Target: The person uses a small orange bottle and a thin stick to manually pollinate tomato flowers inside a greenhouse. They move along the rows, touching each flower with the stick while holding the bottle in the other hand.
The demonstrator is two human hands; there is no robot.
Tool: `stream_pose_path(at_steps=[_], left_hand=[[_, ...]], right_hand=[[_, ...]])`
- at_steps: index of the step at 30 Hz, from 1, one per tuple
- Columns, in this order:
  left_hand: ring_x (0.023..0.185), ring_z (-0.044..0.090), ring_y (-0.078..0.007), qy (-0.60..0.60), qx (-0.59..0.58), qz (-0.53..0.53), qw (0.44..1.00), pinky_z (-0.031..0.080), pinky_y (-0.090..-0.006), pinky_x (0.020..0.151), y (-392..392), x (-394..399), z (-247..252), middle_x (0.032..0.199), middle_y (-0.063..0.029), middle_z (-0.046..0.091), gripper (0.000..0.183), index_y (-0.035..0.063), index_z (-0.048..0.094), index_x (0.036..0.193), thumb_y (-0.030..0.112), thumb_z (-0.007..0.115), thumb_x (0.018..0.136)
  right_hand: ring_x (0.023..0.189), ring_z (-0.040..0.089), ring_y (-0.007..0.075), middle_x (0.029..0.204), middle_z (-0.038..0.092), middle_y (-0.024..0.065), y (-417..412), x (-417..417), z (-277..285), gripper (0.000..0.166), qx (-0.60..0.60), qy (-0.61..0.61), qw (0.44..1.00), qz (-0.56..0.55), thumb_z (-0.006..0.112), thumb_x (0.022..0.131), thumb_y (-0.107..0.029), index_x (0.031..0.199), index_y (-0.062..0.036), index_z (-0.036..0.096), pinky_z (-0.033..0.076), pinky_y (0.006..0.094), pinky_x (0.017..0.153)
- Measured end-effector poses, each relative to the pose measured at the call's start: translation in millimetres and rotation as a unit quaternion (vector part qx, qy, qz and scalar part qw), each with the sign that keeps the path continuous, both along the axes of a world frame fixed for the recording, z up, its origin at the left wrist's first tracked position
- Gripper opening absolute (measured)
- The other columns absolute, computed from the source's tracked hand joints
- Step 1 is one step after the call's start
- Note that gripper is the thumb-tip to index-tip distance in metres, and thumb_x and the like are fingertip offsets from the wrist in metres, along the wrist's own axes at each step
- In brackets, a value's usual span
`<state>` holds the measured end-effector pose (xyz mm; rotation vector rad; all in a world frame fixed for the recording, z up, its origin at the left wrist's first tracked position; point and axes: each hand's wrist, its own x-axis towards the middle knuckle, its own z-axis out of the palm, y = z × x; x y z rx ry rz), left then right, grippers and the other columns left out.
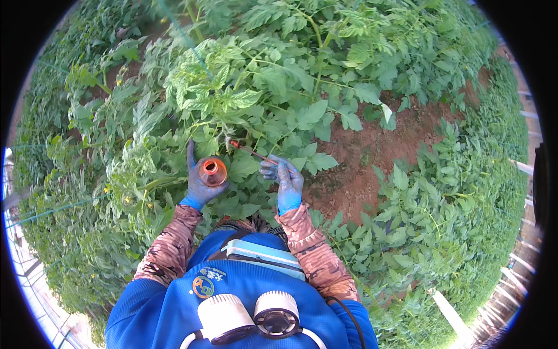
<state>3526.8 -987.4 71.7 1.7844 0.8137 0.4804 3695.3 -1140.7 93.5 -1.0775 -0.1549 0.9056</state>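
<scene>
My left hand (199, 190), in a stained blue glove, holds a small translucent bottle (213, 179) with an orange-red rim. Its mouth is uncovered and faces up; the contents are hard to make out. Between the fingers of my right hand (287, 178), gloved the same way, is a thin-handled brush (258, 155). The brush's red tip points left and lies at a hairy flower cluster (227, 131) on a tomato plant (244, 99); whether they touch, I cannot tell. My left index finger extends up towards the leaves beside the cluster.
Dense tomato foliage (449, 244) surrounds me, with yellow flowers (127, 200) on the left. Bare reddish soil (366, 161) shows at the right. Green strings (61, 211) run through the plants. A pale post (451, 312) stands at lower right. A light-blue waist bag (263, 257) hangs at my front.
</scene>
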Motion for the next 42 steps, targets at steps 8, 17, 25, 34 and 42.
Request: stream_pose_path(at_steps=[8,17,25,34,42], left_hand=[[0.123,0.030,-0.0389,0.035,0.237,-0.079,0.968,0.029,-0.0463,0.098,-33,24,48,0.127,-0.0213,0.038,0.059,0.0088,0.054,0.097,0.026,0.077,0.046],[0.114,0.040,-0.0373,-0.088,0.155,-0.120,0.977,0.033,-0.0458,0.095,-76,152,71,0.124,-0.0175,0.043,0.061,0.0097,0.055,0.102,0.026,0.081,0.048],[0.112,0.044,-0.0305,-0.097,0.156,0.001,0.983,0.037,-0.0384,0.094,-63,291,13,0.121,-0.0151,0.045,0.069,0.0067,0.048,0.110,0.020,0.081,0.051],[0.094,0.055,-0.0207,-0.065,0.109,0.029,0.992,0.045,-0.0308,0.082,-80,372,31,0.107,-0.0104,0.054,0.069,0.0035,0.047,0.114,0.015,0.079,0.054],[0.100,0.052,-0.0254,-0.107,0.047,-0.116,0.986,0.042,-0.0340,0.085,-73,421,67,0.107,-0.0115,0.055,0.064,0.0043,0.052,0.110,0.017,0.080,0.054]], right_hand=[[0.074,0.062,0.0218,0.087,0.063,0.0169,-106,45,23,0.032,-0.007,-0.009,0.986,-0.168,0.047,0.089,-0.022,0.106,0.0051,0.052,0.050,0.0302,0.068],[0.066,0.061,0.0238,0.078,0.063,0.0179,-198,125,31,0.037,-0.014,0.008,0.957,-0.289,0.046,0.089,-0.026,0.101,0.0077,0.053,0.051,0.0346,0.064],[0.066,0.060,0.0247,0.076,0.062,0.0166,-241,258,42,0.036,-0.055,0.023,0.967,-0.248,0.046,0.087,-0.027,0.099,0.0061,0.053,0.050,0.0345,0.062],[0.068,0.058,0.0214,0.077,0.061,0.0127,-232,377,75,0.035,-0.032,-0.047,0.970,-0.236,0.045,0.088,-0.027,0.102,0.0038,0.051,0.048,0.0328,0.063],[0.071,0.057,0.0205,0.079,0.060,0.0116,-179,410,107,0.034,-0.013,-0.024,0.972,-0.233,0.046,0.088,-0.027,0.104,0.0029,0.049,0.047,0.0328,0.066]])
